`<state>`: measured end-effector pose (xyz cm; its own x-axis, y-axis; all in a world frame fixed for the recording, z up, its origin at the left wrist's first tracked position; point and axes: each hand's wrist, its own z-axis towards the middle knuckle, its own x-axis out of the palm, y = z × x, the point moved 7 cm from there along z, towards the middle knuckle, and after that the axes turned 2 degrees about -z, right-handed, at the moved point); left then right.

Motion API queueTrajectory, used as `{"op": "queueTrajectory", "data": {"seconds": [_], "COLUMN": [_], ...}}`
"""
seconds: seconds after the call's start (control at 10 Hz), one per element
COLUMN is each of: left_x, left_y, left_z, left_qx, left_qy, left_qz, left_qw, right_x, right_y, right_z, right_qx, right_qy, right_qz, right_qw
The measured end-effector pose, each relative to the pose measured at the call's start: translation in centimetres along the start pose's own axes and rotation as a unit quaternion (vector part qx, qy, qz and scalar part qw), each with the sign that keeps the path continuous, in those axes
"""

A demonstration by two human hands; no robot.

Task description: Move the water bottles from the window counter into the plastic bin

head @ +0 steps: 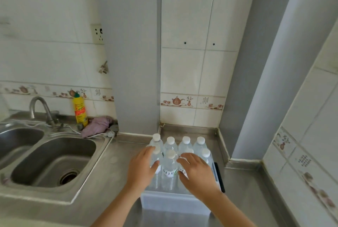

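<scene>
1. Clear plastic bin (173,203) is sitting on the stainless-steel counter (117,177), in the corner where the tiled wall (190,73) meets a grey column (133,53).
2. Water bottles (170,168) are standing upright inside the bin in two rows, white caps up: four caps showing in the back row, and four in the front row, one of them partly hidden behind the right hand. Bottles are packed close, touching or nearly so.
3. Left hand (140,170) is reaching over the bin's left side, fingers curving around the front-left bottle (156,157), thumb against its near face. Reading it as grasping that bottle.
4. Right hand (197,173) is hovering over the front-right bottles, fingers spread and only slightly bent. It is lying against or just above the bottle under it; cannot tell whether it is gripping or merely touching. Fingers look released rather than clenched.
5. A black flat object (219,177) is lying along the bin's right edge; identity unclear.
6. Left of the bin, a steel double sink (54,155) is set into the counter, with a curved faucet (39,107) behind it.
7. A yellow detergent bottle (80,110) with a green cap is standing against the wall behind the sink, and a purple cloth (97,126) is lying crumpled just beside it.
8. A wall socket (97,33) is showing on the tiles above.
</scene>
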<state>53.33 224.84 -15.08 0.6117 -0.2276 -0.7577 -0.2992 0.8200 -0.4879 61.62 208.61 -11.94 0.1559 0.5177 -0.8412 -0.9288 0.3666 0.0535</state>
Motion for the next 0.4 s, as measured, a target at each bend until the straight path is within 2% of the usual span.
{"op": "queueTrajectory", "data": {"seconds": [0.1, 0.2, 0.4], "left_x": [-3.7, -7.7, -17.4], "left_y": [-2.4, -5.1, -11.4], "left_z": [-1.5, -2.0, 0.0], "left_qx": [0.025, 0.054, 0.124], "left_qy": [-0.101, -0.163, -0.228], "left_qz": [0.043, 0.058, 0.073], "left_qw": [0.994, 0.983, 0.963], "right_x": [-3.2, -7.0, -18.7], "right_y": [-0.3, -0.9, -0.1], "right_z": [-1.5, -1.7, 1.4], "right_qx": [0.021, 0.044, 0.072], "right_qy": [-0.02, -0.051, -0.182], "right_qz": [-0.002, -0.029, -0.092], "right_qw": [1.0, 0.997, 0.976]}}
